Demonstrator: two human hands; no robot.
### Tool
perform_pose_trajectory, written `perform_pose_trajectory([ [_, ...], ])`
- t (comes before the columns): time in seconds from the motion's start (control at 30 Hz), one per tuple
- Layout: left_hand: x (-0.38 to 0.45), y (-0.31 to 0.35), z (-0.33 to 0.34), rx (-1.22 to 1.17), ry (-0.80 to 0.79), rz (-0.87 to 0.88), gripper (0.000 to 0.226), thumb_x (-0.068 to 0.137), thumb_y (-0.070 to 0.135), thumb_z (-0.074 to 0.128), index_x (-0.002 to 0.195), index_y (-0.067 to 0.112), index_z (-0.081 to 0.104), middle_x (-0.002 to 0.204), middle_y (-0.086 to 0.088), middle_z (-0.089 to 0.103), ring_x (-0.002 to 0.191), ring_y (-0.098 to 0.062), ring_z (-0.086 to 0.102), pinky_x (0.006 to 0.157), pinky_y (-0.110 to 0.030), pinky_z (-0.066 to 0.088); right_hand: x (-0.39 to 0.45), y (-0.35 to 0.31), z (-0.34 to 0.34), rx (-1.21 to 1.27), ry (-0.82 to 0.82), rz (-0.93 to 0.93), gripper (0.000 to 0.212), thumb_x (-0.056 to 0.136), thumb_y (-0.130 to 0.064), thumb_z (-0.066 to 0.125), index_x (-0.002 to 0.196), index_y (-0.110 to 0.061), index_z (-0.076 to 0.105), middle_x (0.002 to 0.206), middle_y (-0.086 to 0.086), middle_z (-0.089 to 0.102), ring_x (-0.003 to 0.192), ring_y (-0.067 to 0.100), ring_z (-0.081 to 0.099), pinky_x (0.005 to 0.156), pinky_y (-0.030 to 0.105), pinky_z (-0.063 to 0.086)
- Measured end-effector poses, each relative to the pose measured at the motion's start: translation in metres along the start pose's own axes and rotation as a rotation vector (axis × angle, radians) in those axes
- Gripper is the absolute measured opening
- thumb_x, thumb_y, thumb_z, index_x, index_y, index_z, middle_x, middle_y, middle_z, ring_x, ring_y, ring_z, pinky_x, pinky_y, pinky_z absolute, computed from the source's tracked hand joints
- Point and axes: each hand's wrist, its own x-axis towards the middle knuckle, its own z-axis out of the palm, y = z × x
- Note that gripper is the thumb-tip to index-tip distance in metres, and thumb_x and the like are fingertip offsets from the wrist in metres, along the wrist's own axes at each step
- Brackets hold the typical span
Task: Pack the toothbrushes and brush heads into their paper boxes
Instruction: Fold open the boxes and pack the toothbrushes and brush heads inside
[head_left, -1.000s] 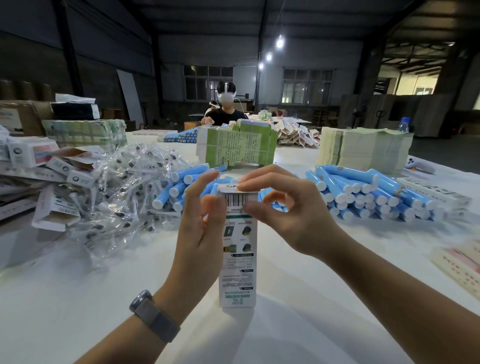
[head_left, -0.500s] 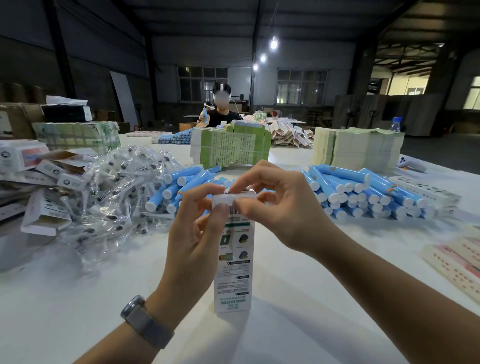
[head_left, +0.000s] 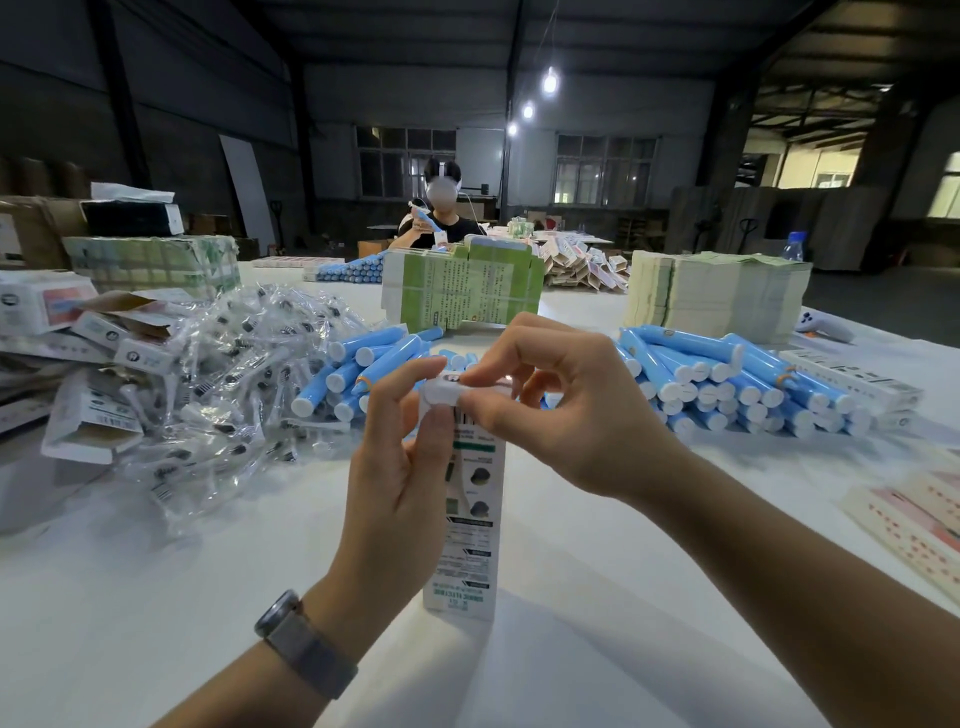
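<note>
Closing the top flap of a tall white paper box (head_left: 467, 525) standing upright on the white desk (head_left: 156, 597).

Head view: left hand (head_left: 400, 467) curled round the upper side of the box, thumb up at the top edge, most likely to keep it straight and stop it tipping. Right hand (head_left: 566, 410) pinching and pressing the little white flap (head_left: 441, 392) down at the top, fingers bent. Box bottom flat on the desk, so pushing down meets something firm. Just behind, a heap of blue plastic toothbrush handles (head_left: 727, 379), close for easy grabbing. To the left, a pile of brush heads in clear plastic bags (head_left: 218, 374). Further back, a stack of flat green cartons (head_left: 462, 291) waiting to be folded. Cannot tell what sits inside the box.
</note>
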Motion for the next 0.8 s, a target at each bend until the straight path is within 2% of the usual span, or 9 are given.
perform_pose_trajectory([
  [0.1, 0.000, -0.005, -0.001, -0.001, 0.004, -0.021, 0.030, 0.097, 0.061, 0.046, 0.125, 0.050, 0.047, 0.116, 0.006, 0.070, 0.098, -0.023, 0.072, 0.075, -0.038, 0.060, 0.001, 0.000, 0.003, -0.010, 0.032, -0.024, 0.009, 0.083, -0.012, 0.076, 0.078, -0.016, 0.069, 0.081, 0.000, 0.061, 0.069, 0.017, 0.056, 0.060, 0.035, 0.048],
  [0.2, 0.000, -0.008, -0.001, -0.012, 0.004, -0.027, 0.028, 0.099, 0.051, 0.046, 0.127, 0.047, 0.046, 0.113, -0.003, 0.070, 0.089, -0.024, 0.072, 0.068, -0.034, 0.058, 0.004, 0.001, 0.007, 0.011, 0.094, -0.008, 0.015, 0.082, -0.017, 0.072, 0.072, -0.026, 0.064, 0.075, -0.002, 0.063, 0.066, 0.012, 0.055, 0.057, 0.024, 0.046],
  [0.27, -0.001, -0.009, -0.001, -0.004, -0.002, -0.021, 0.030, 0.099, 0.045, 0.044, 0.129, 0.048, 0.044, 0.111, -0.003, 0.070, 0.082, -0.021, 0.072, 0.064, -0.032, 0.056, 0.006, 0.001, 0.008, 0.064, 0.110, 0.032, 0.014, 0.081, -0.023, 0.068, 0.070, -0.029, 0.062, 0.074, -0.003, 0.065, 0.064, 0.007, 0.055, 0.056, 0.019, 0.045],
  [0.33, -0.001, -0.008, -0.001, -0.003, -0.016, -0.008, 0.032, 0.100, 0.043, 0.043, 0.130, 0.051, 0.042, 0.112, 0.000, 0.070, 0.083, -0.021, 0.072, 0.064, -0.031, 0.057, 0.006, 0.003, 0.007, 0.107, 0.097, 0.065, 0.013, 0.081, -0.025, 0.067, 0.069, -0.027, 0.063, 0.076, -0.002, 0.067, 0.069, 0.016, 0.059, 0.059, 0.035, 0.054],
  [0.4, -0.001, -0.007, -0.001, -0.010, -0.030, 0.005, 0.034, 0.099, 0.040, 0.044, 0.130, 0.054, 0.041, 0.113, 0.003, 0.070, 0.084, -0.019, 0.072, 0.064, -0.029, 0.057, 0.006, 0.004, 0.004, 0.161, 0.092, 0.080, 0.013, 0.081, -0.023, 0.068, 0.068, -0.021, 0.063, 0.076, 0.003, 0.067, 0.077, 0.032, 0.060, 0.060, 0.053, 0.054],
  [0.47, 0.000, -0.007, -0.002, 0.004, -0.045, 0.018, 0.036, 0.099, 0.042, 0.047, 0.132, 0.056, 0.040, 0.112, 0.005, 0.070, 0.082, -0.017, 0.073, 0.063, -0.030, 0.058, 0.007, 0.004, 0.003, 0.170, 0.094, 0.081, 0.014, 0.081, -0.022, 0.068, 0.068, -0.020, 0.063, 0.076, 0.010, 0.067, 0.079, 0.038, 0.059, 0.059, 0.058, 0.052],
  [0.57, 0.000, -0.007, -0.004, 0.043, -0.060, 0.025, 0.039, 0.097, 0.058, 0.048, 0.135, 0.059, 0.036, 0.110, 0.007, 0.070, 0.079, -0.019, 0.072, 0.063, -0.043, 0.060, 0.009, 0.002, 0.000, 0.136, 0.069, 0.083, 0.015, 0.081, -0.025, 0.067, 0.068, -0.024, 0.063, 0.075, 0.009, 0.067, 0.075, 0.034, 0.058, 0.060, 0.048, 0.051],
  [0.67, 0.000, -0.008, -0.006, 0.065, -0.078, 0.024, 0.043, 0.096, 0.063, 0.046, 0.137, 0.058, 0.033, 0.115, 0.009, 0.069, 0.080, -0.023, 0.073, 0.066, -0.053, 0.060, 0.010, 0.000, -0.007, 0.094, -0.015, 0.090, 0.016, 0.082, -0.030, 0.067, 0.068, -0.027, 0.061, 0.069, 0.001, 0.064, 0.075, 0.034, 0.057, 0.058, 0.040, 0.049],
  [0.8, 0.001, -0.006, -0.006, 0.083, -0.107, 0.032, 0.044, 0.096, 0.063, 0.046, 0.138, 0.060, 0.032, 0.114, 0.008, 0.068, 0.078, -0.022, 0.073, 0.064, -0.053, 0.060, 0.013, -0.003, -0.014, 0.088, -0.060, 0.074, 0.018, 0.081, -0.025, 0.068, 0.068, -0.017, 0.060, 0.067, -0.009, 0.064, 0.065, 0.036, 0.049, 0.054, 0.033, 0.043],
])
